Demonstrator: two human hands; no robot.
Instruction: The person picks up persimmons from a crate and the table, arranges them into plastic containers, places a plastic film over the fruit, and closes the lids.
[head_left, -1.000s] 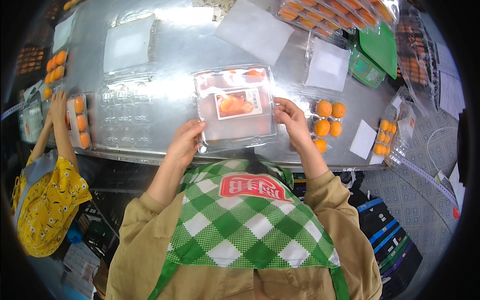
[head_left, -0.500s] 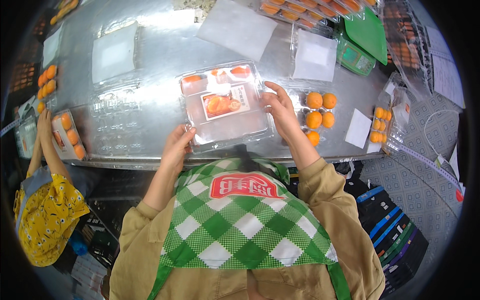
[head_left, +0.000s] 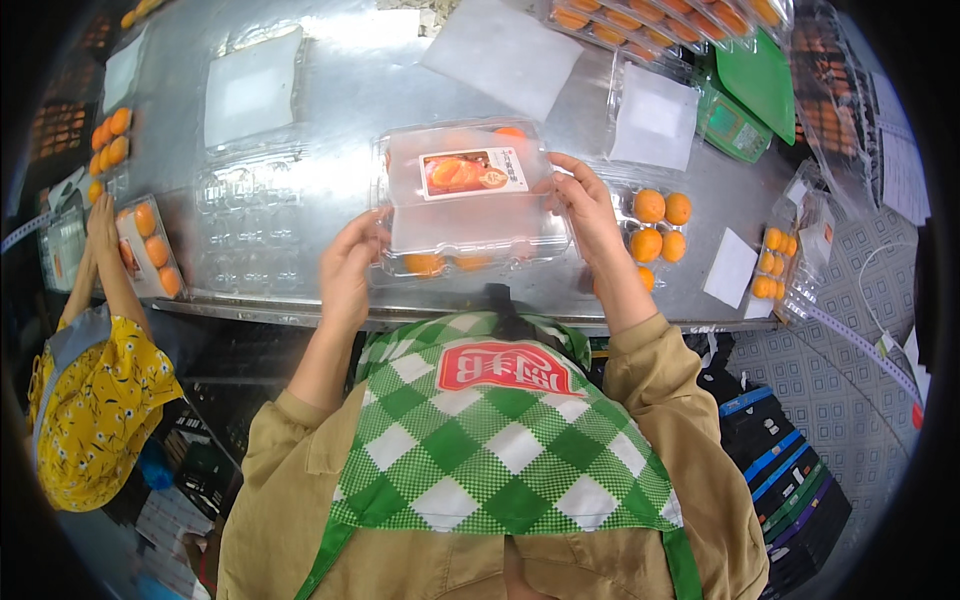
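Note:
A clear plastic fruit box (head_left: pixel 480 222) with its lid down is held between my two hands. It has a picture label (head_left: pixel 473 172), and a whitish sheet shows under the lid. Orange fruits (head_left: pixel 424 264) show through its near side and one at its far edge. My left hand (head_left: pixel 348 262) grips the near left corner with the thumb on top. On the right edge, my right hand (head_left: pixel 583 200) pinches the rim between thumb and fingers. Just right of that hand, an open tray of oranges (head_left: pixel 648 243) lies on the table, partly behind my wrist.
The metal table (head_left: pixel 335 95) carries an empty clear tray (head_left: pixel 250 215), white sheets (head_left: pixel 505 55), a green scale (head_left: pixel 735 115) and stacked fruit boxes (head_left: pixel 650 22). At the left a co-worker's hands (head_left: pixel 102 235) are beside another fruit box (head_left: pixel 150 250). Dark crates (head_left: pixel 790 470) stand below right.
The box has tilted in my hands, so its near side with fruit now shows. My left hand has moved up the box's left side. The whole view has shifted slightly.

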